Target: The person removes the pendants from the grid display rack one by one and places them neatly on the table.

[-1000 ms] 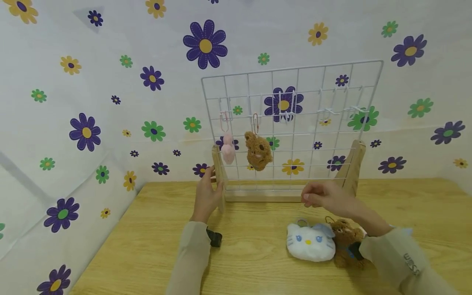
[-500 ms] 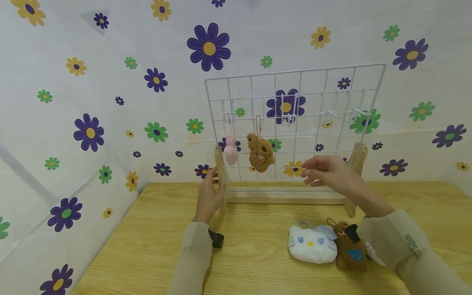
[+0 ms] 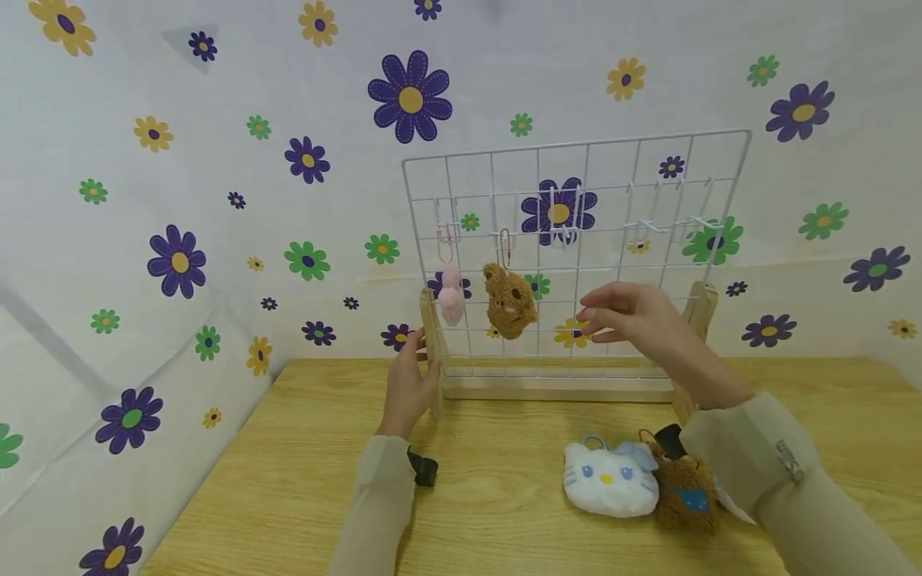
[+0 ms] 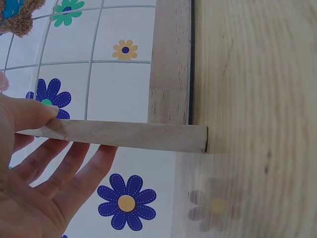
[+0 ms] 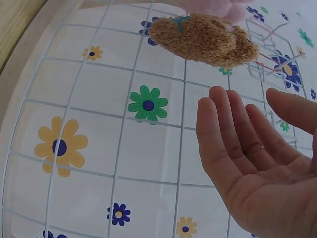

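Note:
My left hand (image 3: 412, 388) holds the left wooden upright (image 3: 431, 320) of a white wire grid rack (image 3: 659, 139). In the left wrist view the thumb lies on one side of the upright (image 4: 133, 135) and the fingers on the other. My right hand (image 3: 648, 320) hovers before the grid, holding nothing, its fingers loosely extended in the right wrist view. Nearest to it hangs a brown plush bear keychain (image 3: 510, 304) on a bead chain. Left of the bear, a small pink plush keychain (image 3: 451, 300) hangs from another hook.
On the wooden table (image 3: 288, 496) lie a white cat-face plush (image 3: 610, 484) and a second brown plush (image 3: 687, 496), partly under my right sleeve. Part of a white thing shows behind it. White hooks (image 3: 644, 226) stick out from the grid's right side. A flower-patterned sheet (image 3: 324, 72) hangs behind.
My right hand has risen from near the rack's base to mid-grid height, its fingers spreading from a curled pose. The left hand stays on the upright. The head view has shifted slightly.

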Demonstrator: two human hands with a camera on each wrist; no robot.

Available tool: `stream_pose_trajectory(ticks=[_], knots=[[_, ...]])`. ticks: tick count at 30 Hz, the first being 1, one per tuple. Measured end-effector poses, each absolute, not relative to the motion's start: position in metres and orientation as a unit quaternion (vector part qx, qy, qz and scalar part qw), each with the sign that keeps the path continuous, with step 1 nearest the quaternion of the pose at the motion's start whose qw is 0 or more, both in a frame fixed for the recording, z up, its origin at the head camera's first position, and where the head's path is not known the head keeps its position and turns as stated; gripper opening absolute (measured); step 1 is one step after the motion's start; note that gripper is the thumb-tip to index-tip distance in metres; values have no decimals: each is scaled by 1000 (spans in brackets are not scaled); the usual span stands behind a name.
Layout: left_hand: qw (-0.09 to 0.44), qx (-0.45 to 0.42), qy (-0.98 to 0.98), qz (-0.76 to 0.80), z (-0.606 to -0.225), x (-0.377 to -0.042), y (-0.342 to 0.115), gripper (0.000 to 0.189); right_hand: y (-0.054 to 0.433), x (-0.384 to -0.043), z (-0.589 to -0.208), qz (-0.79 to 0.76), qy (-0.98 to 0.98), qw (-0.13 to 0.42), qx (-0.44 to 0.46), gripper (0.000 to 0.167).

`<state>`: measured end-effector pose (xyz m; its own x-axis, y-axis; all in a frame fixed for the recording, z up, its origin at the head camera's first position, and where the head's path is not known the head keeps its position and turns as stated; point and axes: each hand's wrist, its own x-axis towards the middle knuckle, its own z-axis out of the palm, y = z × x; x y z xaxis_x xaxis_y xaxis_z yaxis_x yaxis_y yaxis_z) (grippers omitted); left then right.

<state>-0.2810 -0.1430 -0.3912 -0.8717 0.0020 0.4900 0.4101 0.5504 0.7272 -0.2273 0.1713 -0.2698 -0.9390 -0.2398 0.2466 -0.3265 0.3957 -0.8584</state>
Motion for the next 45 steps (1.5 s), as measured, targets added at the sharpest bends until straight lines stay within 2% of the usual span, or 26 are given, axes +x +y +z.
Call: stream_pose_trajectory(ticks=[29, 45], knots=[[229, -136, -851, -453, -392, -280, -142, 46, 144, -242, -262, 626, -766, 63, 132, 33], [242, -145, -850, -444, -393, -282, -144, 47, 132, -248, -253, 631, -758, 78, 141, 32]])
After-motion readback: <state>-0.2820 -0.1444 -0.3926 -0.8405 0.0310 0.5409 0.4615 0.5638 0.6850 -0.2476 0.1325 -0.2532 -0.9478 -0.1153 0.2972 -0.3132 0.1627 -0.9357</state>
